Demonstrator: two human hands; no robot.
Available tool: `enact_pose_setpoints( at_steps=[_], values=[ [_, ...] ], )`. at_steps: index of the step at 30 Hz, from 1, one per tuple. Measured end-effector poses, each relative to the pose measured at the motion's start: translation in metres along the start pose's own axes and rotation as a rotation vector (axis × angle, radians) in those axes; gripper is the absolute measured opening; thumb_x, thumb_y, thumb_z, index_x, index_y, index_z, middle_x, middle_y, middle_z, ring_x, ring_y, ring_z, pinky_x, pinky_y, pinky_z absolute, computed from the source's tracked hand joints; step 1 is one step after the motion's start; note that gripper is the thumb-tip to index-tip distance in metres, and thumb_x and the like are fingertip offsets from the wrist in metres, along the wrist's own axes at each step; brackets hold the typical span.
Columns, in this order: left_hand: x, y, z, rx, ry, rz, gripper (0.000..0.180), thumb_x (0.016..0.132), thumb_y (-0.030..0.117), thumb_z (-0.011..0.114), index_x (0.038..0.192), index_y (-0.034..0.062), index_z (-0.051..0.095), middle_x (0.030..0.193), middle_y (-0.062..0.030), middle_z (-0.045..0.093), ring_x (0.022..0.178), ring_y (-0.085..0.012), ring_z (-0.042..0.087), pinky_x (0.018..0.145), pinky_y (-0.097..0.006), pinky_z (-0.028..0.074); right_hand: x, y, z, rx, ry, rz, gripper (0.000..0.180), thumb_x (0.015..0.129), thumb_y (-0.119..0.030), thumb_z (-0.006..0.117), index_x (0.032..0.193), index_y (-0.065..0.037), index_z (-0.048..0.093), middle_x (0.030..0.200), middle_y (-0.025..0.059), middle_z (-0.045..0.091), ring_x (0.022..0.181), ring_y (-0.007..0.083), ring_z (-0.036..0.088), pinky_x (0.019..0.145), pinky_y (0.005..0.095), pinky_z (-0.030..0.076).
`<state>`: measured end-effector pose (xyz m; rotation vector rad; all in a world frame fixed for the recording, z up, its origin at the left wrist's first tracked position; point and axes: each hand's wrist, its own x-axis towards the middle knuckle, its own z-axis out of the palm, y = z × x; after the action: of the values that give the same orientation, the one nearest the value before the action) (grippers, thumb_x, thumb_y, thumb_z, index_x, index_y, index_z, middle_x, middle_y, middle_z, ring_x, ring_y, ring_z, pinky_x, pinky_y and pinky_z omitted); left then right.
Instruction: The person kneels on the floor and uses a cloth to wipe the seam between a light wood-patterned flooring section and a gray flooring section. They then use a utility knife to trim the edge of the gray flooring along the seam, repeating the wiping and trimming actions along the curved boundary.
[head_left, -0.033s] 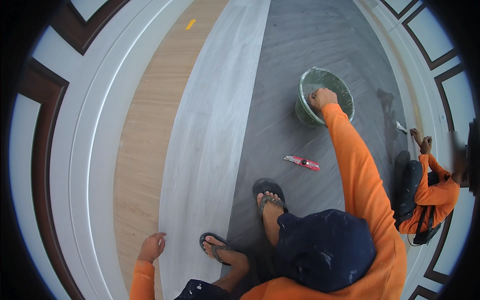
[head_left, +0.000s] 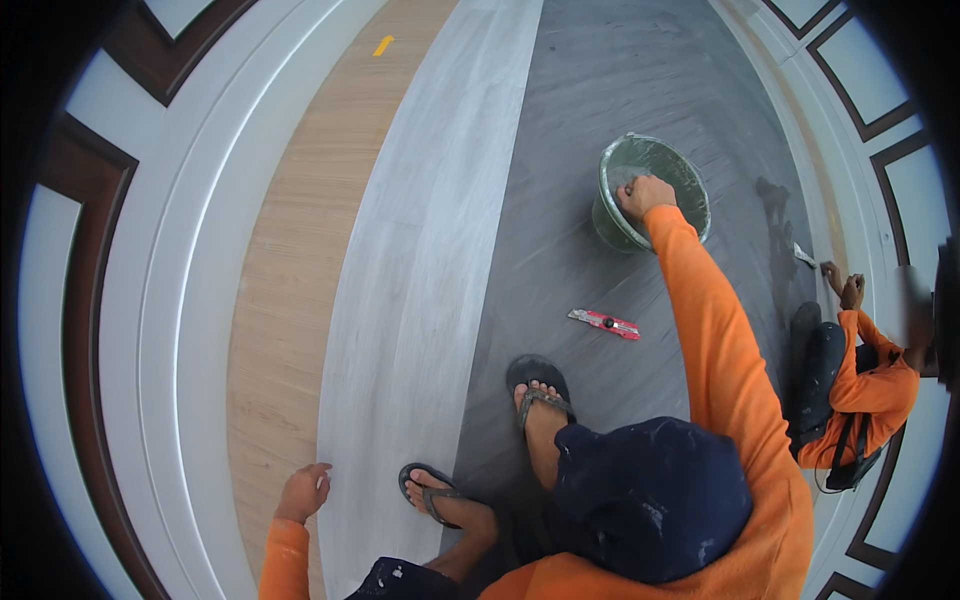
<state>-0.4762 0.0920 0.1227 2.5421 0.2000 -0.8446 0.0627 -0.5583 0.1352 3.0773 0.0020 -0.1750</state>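
Observation:
My right hand (head_left: 645,194) reaches into a green bucket (head_left: 612,226) with pale smears round its rim. Its fingers are curled, and whatever they grip inside is hidden. At the lower left, my left hand (head_left: 303,492) is close over the seam between a beige wood-look strip (head_left: 280,340) and a light grey wood-look strip (head_left: 430,240). Its fingers are loosely bent and apart, with nothing seen in them. A red utility knife (head_left: 606,325) with its blade end to the left lies on the dark grey floor (head_left: 580,90), between the bucket and my sandalled foot (head_left: 540,390).
A co-worker in orange (head_left: 875,390) crouches at the right wall, hands (head_left: 848,288) near a small white-tipped tool (head_left: 804,256). Wet-looking dark patches (head_left: 775,215) mark the floor there. White panelled walls (head_left: 165,350) bound both sides. A yellow arrow (head_left: 383,45) lies on the beige strip.

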Motion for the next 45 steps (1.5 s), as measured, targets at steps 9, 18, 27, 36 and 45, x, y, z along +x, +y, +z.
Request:
enact_pose_setpoints(
  at_steps=[9, 18, 27, 36, 45],
  values=[
    [-0.008, -0.001, 0.002, -0.035, 0.012, -0.048, 0.028, 0.092, 0.008, 0.065, 0.119, 0.0059, 0.072, 0.103, -0.0165, 0.075, 0.096, -0.0404, 0.070, 0.085, -0.048, 0.057, -0.002, -0.005, 0.005, 0.035, -0.059, -0.023, 0.050, 0.100, -0.046, 0.053, 0.103, -0.005, 0.082, 0.108, 0.0255, 0.076, 0.104, 0.0445, 0.072, 0.097, 0.0512, 0.056],
    [-0.005, 0.006, 0.002, -0.034, -0.005, -0.042, 0.027, 0.092, 0.009, 0.065, 0.118, 0.0064, 0.071, 0.103, -0.0177, 0.075, 0.096, -0.0416, 0.070, 0.085, -0.049, 0.057, 0.003, 0.005, 0.021, 0.175, -0.119, -0.067, 0.050, 0.100, -0.043, 0.055, 0.105, 0.000, 0.080, 0.108, 0.0300, 0.074, 0.103, 0.0493, 0.070, 0.096, 0.0531, 0.055],
    [-0.005, -0.001, 0.007, 0.053, 0.028, 0.006, 0.026, 0.094, 0.013, 0.065, 0.117, 0.0080, 0.073, 0.103, -0.0182, 0.075, 0.098, -0.0401, 0.070, 0.087, -0.048, 0.057, 0.022, 0.038, 0.058, 0.287, 0.121, -0.176, 0.048, 0.100, -0.038, 0.058, 0.087, 0.004, 0.076, 0.090, 0.0341, 0.069, 0.087, 0.0530, 0.067, 0.085, 0.0582, 0.053],
    [-0.010, -0.011, 0.015, 0.089, 0.024, -0.004, 0.028, 0.095, 0.019, 0.062, 0.119, 0.0102, 0.073, 0.101, -0.0193, 0.074, 0.096, -0.0397, 0.070, 0.084, -0.051, 0.057, 0.005, 0.083, 0.037, 0.962, -0.019, -0.107, 0.022, 0.087, -0.013, 0.074, 0.106, -0.004, 0.071, 0.097, 0.0071, 0.069, 0.088, 0.0193, 0.066, 0.075, 0.0377, 0.055],
    [-0.002, -0.001, 0.015, 0.063, 0.018, 0.059, 0.029, 0.096, 0.018, 0.059, 0.121, 0.0081, 0.071, 0.100, -0.0209, 0.074, 0.094, -0.0417, 0.070, 0.084, -0.052, 0.056, 0.016, 0.095, 0.056, 1.646, -0.193, 0.288, 0.011, 0.092, -0.007, 0.064, 0.101, -0.014, 0.062, 0.107, 0.0017, 0.065, 0.097, 0.0184, 0.065, 0.076, 0.0427, 0.059]
  ],
)
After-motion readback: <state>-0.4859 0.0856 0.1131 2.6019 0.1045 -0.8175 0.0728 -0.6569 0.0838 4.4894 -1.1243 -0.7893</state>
